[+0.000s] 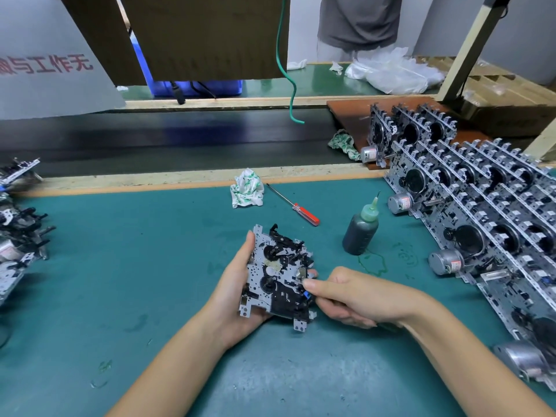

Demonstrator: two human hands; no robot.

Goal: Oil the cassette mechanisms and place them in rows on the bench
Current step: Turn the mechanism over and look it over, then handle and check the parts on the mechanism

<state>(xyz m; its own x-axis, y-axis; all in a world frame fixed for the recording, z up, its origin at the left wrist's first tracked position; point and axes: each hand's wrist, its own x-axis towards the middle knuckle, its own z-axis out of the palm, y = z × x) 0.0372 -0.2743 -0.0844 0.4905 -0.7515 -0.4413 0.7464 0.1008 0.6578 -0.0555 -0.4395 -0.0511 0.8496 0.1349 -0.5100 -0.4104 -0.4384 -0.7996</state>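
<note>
Here, nearest to the camera, the left hand [240, 284] grips one cassette mechanism [278, 278] from below and from its left edge, thumb along the metal plate, so the gears and black levers face up toward the eyes. It is held above the worktop [150, 266], not resting on it — probably so it can be turned freely. The right hand [346, 296] comes in from the right with curled fingers and pinches at the right edge of the mechanism, near a small metal part; whether it holds a tool I cannot tell. I judge that this piece is being checked or worked before or after oiling.

Just beyond, within easy reach of the right hand, the oil bottle [361, 233] stands upright with its thin nozzle up; a greenish ring of oil lies on the mat beside it. A red-handled screwdriver [293, 204] and a crumpled cloth [246, 189] lie a little farther, likely for wiping.

To the right, the finished mechanisms [481, 206] lean in close rows, motors toward the person — the held piece should join them. At the left edge a loose pile of mechanisms [18, 242] waits. Farthest, a person in a grey shirt [358, 22] stands behind the far bench.
</note>
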